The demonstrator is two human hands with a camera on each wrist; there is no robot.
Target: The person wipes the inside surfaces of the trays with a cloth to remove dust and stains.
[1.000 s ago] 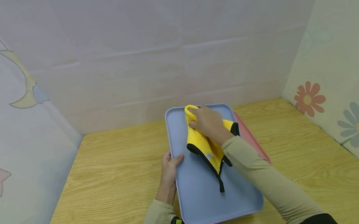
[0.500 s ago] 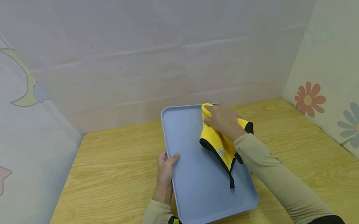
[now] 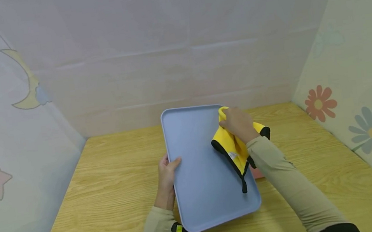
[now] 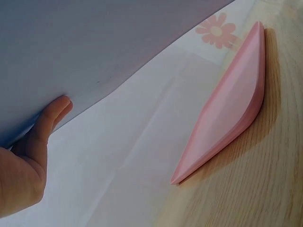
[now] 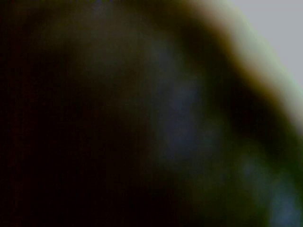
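Observation:
My left hand (image 3: 166,177) grips the left rim of a blue tray (image 3: 196,169), thumb on its face and fingers behind it. In the left wrist view those fingers (image 4: 52,116) bear on the tray's underside, and the tray is held up off the table. My right hand (image 3: 240,124) holds a bunched yellow cloth (image 3: 234,147) with black edging and a black hanging loop against the tray's upper right part. The right wrist view is dark and blurred, so nothing in it can be made out.
A pink tray (image 4: 227,104) lies on the wooden table (image 3: 111,188) behind the blue one, mostly hidden in the head view. Pale walls with printed flowers, a moon and a star enclose the table on three sides.
My right hand has moved the cloth rightwards across the blue tray, from its upper middle to its right edge. The blue tray has shifted slightly left with my left hand.

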